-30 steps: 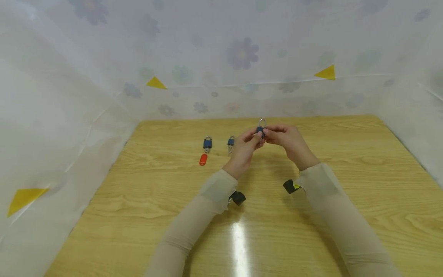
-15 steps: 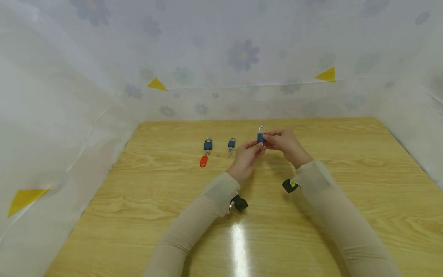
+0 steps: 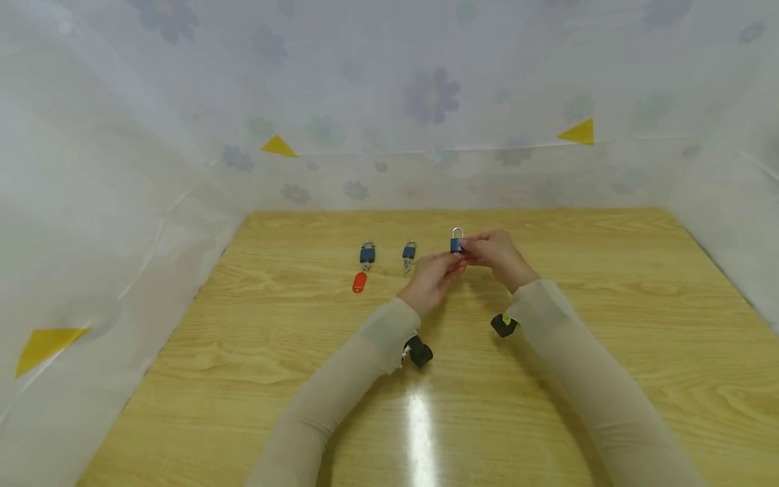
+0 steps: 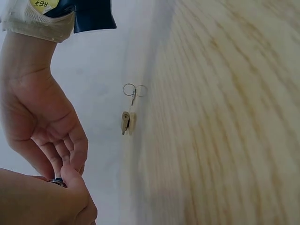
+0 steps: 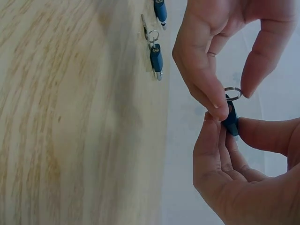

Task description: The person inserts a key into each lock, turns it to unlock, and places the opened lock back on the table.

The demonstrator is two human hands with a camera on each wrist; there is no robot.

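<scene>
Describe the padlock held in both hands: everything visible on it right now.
The held padlock is small, with a blue body and a silver metal shackle that looks shut and points up. It is held upright above the wooden table, apart from the two other padlocks lying to its left. The right hand pinches its body; the left hand pinches a small metal ring at its underside. Any key is hidden.

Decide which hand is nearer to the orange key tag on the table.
Left. The left hand is closer to the orange key tag; the right hand is farther away beyond it.
</scene>
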